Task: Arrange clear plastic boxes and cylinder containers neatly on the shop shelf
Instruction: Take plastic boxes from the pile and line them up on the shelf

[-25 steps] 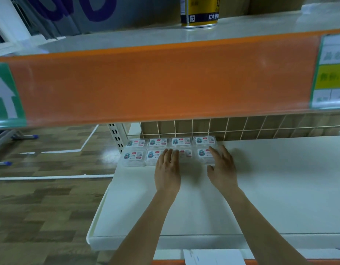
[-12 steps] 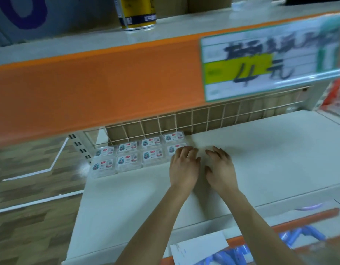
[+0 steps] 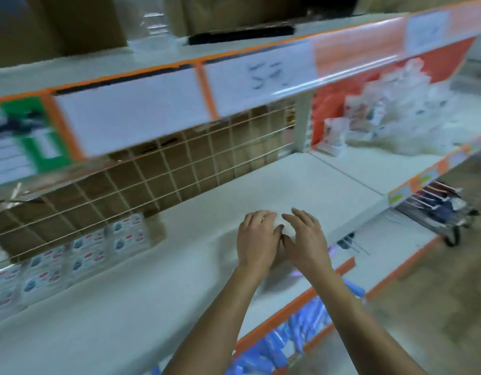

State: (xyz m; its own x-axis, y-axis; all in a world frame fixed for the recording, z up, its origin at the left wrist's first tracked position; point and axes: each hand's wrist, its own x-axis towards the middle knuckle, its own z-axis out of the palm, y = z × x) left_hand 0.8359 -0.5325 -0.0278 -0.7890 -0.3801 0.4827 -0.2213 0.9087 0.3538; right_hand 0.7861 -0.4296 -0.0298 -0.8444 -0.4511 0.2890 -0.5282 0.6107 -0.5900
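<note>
Frame is motion-blurred; fine detail is unreliable.

Grip: left hand (image 3: 258, 239) and right hand (image 3: 305, 239) sit side by side, palms down, over the white shelf (image 3: 152, 288). Fingers on both are loosely curved and slightly spread, with nothing between them. The thumbs meet or nearly meet in the narrow gap between the hands. Cannot tell whether the fingertips touch the shelf surface.

Task items: the clear plastic boxes (image 3: 79, 253) stand in a double row at the back left of the shelf, against the wire grid (image 3: 179, 171), labels facing up. They are well apart from the left hand, with bare white surface showing between. A loose pile of clear containers (image 3: 391, 117) lies on the neighbouring shelf section at far right, beyond the white upright post (image 3: 301, 123).

Edges and room: the orange front trim (image 3: 301, 299) runs just under the forearms. The upper shelf's label strip (image 3: 142, 112) overhangs the working level, well above the hands. To the right of the right hand, white surface runs to the seam with the next section. Blue packaged goods (image 3: 288, 336) show on the level below.
</note>
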